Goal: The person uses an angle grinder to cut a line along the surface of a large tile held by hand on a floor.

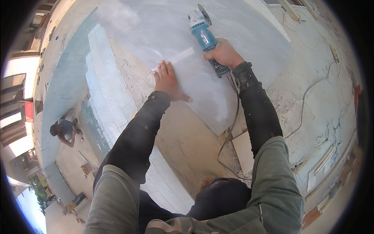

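Note:
A large grey tile [241, 43] lies flat on a rough concrete ledge. My left hand [167, 82] presses flat on the tile's near left edge, fingers spread. My right hand [224, 54] grips the dark handle of a blue angle grinder [202, 33]. Its disc [203, 13] points away from me over the tile. A pale dusty streak runs across the tile between my two hands.
The grinder's cable [230, 132] trails down past my right arm. More cables [311, 89] lie on the dusty concrete at right. Left of the ledge is a drop to a tiled basin [105, 89], where another person [64, 130] crouches far below.

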{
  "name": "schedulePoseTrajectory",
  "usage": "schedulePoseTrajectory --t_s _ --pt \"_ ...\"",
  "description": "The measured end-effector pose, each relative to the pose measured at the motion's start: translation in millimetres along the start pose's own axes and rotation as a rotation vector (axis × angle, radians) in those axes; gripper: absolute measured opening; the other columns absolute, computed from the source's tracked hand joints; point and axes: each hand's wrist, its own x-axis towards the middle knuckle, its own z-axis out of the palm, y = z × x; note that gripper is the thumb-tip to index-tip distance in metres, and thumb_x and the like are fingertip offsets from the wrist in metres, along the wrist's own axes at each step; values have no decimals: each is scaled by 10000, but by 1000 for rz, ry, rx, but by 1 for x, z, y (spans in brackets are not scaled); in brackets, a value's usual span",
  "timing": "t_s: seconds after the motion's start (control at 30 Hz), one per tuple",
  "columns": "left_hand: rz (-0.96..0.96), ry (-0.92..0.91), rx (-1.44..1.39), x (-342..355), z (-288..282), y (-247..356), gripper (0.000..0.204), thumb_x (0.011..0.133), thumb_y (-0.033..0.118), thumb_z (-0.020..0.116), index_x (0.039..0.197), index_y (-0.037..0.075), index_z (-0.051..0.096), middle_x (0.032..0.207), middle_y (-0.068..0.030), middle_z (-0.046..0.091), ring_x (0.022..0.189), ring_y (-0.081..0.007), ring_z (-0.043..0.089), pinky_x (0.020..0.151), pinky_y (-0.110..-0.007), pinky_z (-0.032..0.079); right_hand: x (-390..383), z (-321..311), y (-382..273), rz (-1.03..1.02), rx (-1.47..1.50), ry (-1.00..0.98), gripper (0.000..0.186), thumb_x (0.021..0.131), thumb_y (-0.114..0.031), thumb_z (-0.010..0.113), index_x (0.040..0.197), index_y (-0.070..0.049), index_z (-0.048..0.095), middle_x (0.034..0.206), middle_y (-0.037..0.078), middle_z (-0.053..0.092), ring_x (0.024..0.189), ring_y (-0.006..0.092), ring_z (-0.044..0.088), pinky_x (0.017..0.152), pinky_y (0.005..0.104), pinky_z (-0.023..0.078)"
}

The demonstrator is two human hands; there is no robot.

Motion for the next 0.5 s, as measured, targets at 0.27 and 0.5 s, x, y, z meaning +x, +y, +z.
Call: schedulePoseTrajectory --t_s 0.27,0.5 --pt "19 28 -54 1 -2 -10 1886 324 709 1010 1621 -147 -59 1685 -435 -25 1602 -564 -75 1292 -647 5 99 79 -4 -75 -23 56 604 652 -319 893 1017 137 736 1014 264 758 928 357 752 887 404 575" --pt "-54 -96 -68 4 -15 -4 1854 349 608 1035 1631 -117 -91 1693 -416 -55 1590 -580 -111 1289 -634 -13 177 105 -29 -69 -65 47 685 636 -364 890 1054 154 732 1065 306 754 996 384 760 908 401 590"
